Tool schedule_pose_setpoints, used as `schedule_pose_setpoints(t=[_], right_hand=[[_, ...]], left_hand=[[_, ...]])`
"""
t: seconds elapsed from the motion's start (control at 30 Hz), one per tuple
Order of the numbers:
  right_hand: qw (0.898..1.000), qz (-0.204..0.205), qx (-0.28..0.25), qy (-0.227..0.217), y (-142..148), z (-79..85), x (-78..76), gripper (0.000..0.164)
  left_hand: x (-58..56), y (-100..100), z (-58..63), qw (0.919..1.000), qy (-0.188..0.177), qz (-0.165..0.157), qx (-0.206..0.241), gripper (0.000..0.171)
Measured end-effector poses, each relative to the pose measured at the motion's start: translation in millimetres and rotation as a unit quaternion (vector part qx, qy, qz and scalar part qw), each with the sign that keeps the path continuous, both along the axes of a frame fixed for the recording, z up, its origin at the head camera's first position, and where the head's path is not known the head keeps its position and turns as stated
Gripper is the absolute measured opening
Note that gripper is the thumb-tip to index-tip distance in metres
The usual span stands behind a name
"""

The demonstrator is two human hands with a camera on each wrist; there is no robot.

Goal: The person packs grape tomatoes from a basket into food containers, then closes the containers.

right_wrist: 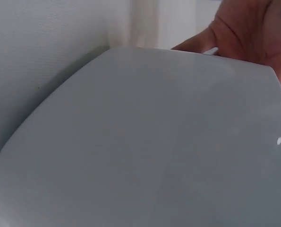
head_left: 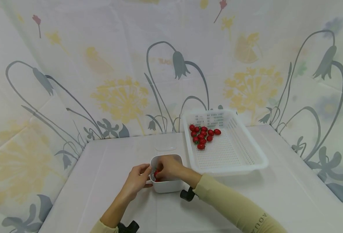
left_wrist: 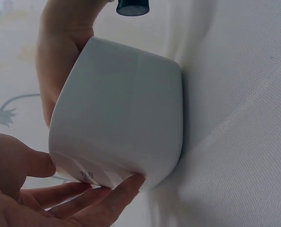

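A white rectangular box [head_left: 167, 187] stands upright on the table with red cherry tomatoes [head_left: 156, 175] inside it. At its left side, my left hand [head_left: 137, 178] holds it; the left wrist view has the thumb by the rim and the fingers against the outer wall. My right hand [head_left: 167, 166] reaches down into the box, fingers bent around a cherry tomato near the left inner wall. That tomato is partly covered by the fingers. Behind and to the right, a white perforated basket [head_left: 230, 170] carries several more cherry tomatoes [head_left: 201, 136] in its left part.
A clear, flat lid-like piece [head_left: 165, 148] lies on the table just behind the box. The white cloth-covered table [head_left: 124, 155] meets a flower-printed curtain [head_left: 124, 64] at the back. The basket's near left corner is close to the box and right forearm.
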State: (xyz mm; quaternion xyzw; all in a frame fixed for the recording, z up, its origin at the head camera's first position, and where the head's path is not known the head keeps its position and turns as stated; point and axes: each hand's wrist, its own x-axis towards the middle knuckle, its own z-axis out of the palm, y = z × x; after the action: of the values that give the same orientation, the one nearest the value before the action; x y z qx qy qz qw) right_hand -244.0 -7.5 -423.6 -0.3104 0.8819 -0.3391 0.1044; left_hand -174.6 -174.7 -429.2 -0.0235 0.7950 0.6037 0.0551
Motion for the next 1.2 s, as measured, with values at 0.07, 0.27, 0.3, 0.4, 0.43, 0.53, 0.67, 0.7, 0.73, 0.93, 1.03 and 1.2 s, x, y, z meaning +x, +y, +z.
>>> schedule_pose_setpoints(t=[0.07, 0.27, 0.3, 0.4, 0.43, 0.53, 0.67, 0.7, 0.73, 0.93, 1.03, 1.2], right_hand=[[1.0, 0.006, -0.004, 0.007, -1, -2.4, 0.2, 0.021], [1.0, 0.014, 0.004, 0.01, -3, -5.0, 0.0, 0.021], [1.0, 0.014, 0.008, 0.013, -3, -4.4, 0.1, 0.021], [0.999, 0.016, 0.012, 0.026, -3, -4.0, 0.3, 0.022], [0.999, 0.017, 0.011, 0.029, -3, -4.3, 0.2, 0.022], [0.999, 0.017, 0.008, 0.03, -3, -5.4, 0.0, 0.021], [1.0, 0.013, 0.006, 0.024, -3, -6.1, 0.4, 0.022], [1.0, 0.012, 0.007, 0.021, -3, -5.8, 0.7, 0.022], [1.0, 0.011, 0.011, 0.019, -3, -5.2, 0.9, 0.022], [0.999, 0.0, 0.048, -0.01, -1, 10.7, 6.6, 0.018], [0.997, -0.004, 0.078, 0.001, 2, 25.1, 10.1, 0.017], [0.997, 0.021, 0.068, 0.008, 13, 43.5, 13.2, 0.017]], left_hand=[[-0.3, 0, 0.1, 1.0, 0.001, 0.001, -0.001, 0.039], [-0.7, 1, 1.6, 1.0, 0.0, 0.002, -0.004, 0.039], [-0.8, 1, 1.9, 1.0, 0.0, 0.001, -0.004, 0.039], [-0.6, 1, 2.8, 1.0, 0.001, 0.0, -0.004, 0.039], [-0.6, 1, 2.9, 1.0, 0.002, 0.0, -0.004, 0.039], [-0.5, 1, 2.6, 1.0, 0.003, -0.001, -0.005, 0.039], [-0.1, 1, 1.7, 1.0, 0.0, -0.001, -0.006, 0.039], [0.1, 1, 1.4, 1.0, -0.001, -0.001, -0.006, 0.039], [0.2, 1, 1.2, 1.0, -0.002, 0.0, -0.006, 0.039], [-0.1, 1, -0.2, 1.0, -0.001, 0.0, -0.006, 0.039], [-0.3, 1, -0.5, 1.0, 0.0, -0.001, -0.006, 0.039], [0.2, 1, 0.6, 1.0, -0.001, -0.001, -0.009, 0.039]])
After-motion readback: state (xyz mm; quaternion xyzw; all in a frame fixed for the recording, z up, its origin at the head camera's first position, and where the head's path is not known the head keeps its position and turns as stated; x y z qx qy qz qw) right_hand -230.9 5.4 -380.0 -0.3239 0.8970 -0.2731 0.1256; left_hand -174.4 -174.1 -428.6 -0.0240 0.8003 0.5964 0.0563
